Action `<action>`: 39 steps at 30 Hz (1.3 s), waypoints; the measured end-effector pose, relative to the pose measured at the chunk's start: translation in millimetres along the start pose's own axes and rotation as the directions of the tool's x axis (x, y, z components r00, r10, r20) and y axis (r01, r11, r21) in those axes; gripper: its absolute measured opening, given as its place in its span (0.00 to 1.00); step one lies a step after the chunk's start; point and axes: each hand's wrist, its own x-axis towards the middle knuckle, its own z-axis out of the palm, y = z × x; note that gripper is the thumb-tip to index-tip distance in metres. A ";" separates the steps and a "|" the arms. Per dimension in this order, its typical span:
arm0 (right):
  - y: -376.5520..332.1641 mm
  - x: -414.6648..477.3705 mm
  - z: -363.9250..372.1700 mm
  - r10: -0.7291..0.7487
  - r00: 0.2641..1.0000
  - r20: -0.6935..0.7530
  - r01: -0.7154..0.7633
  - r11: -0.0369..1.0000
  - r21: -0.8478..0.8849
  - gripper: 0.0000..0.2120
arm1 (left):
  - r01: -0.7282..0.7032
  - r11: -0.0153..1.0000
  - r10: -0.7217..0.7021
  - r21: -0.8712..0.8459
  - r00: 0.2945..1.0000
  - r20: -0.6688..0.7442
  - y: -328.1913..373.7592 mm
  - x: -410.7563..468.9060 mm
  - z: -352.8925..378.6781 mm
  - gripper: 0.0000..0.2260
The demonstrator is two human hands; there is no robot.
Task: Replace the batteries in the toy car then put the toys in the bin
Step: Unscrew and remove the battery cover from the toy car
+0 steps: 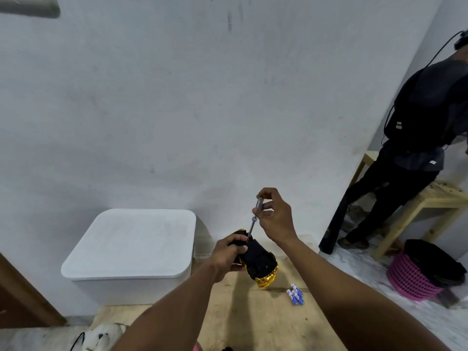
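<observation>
Wooden board (253, 323) on the floor, bottom centre. Blue batteries (295, 294) lie on it, lower centre-right. Above them the left hand (228, 254) grips the toy car (262, 264) (underside up). Right hand (274, 216) pinches the screwdriver (256, 212), tip at the car. White bin (131, 247), lid on, centre-left behind

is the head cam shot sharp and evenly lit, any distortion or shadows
Head view: dim, even light, no glare; the wide lens bows the wall corner at right; a soft shadow falls on the board below the toy car; the screwdriver looks slightly blurred.
</observation>
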 end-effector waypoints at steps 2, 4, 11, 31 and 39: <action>2.1 0.2 -0.9 0.007 1.000 -0.018 -0.007 1.000 -0.010 0.19 | 0.005 1.000 -0.006 -0.007 1.000 -0.008 0.7 0.1 -1.1 0.11; 2.6 0.6 -0.6 -0.002 1.000 -0.011 0.002 1.000 -0.018 0.20 | 0.017 1.000 -0.017 -0.004 1.000 -0.011 1.1 0.2 -1.8 0.11; -0.8 -0.1 1.6 -0.077 0.997 0.024 0.079 0.995 -0.069 0.20 | 0.031 0.999 -0.031 -0.012 0.999 0.008 7.2 0.2 -1.8 0.12; -6.5 -0.8 8.1 -0.080 0.993 0.091 0.087 0.993 -0.079 0.20 | 0.042 0.999 -0.041 -0.025 0.999 0.033 8.2 -8.9 1.5 0.12; -18.2 0.6 13.1 -0.019 1.000 -0.018 0.020 0.998 0.055 0.18 | 0.028 0.997 -0.029 -0.067 1.000 -0.005 14.0 -7.1 0.3 0.11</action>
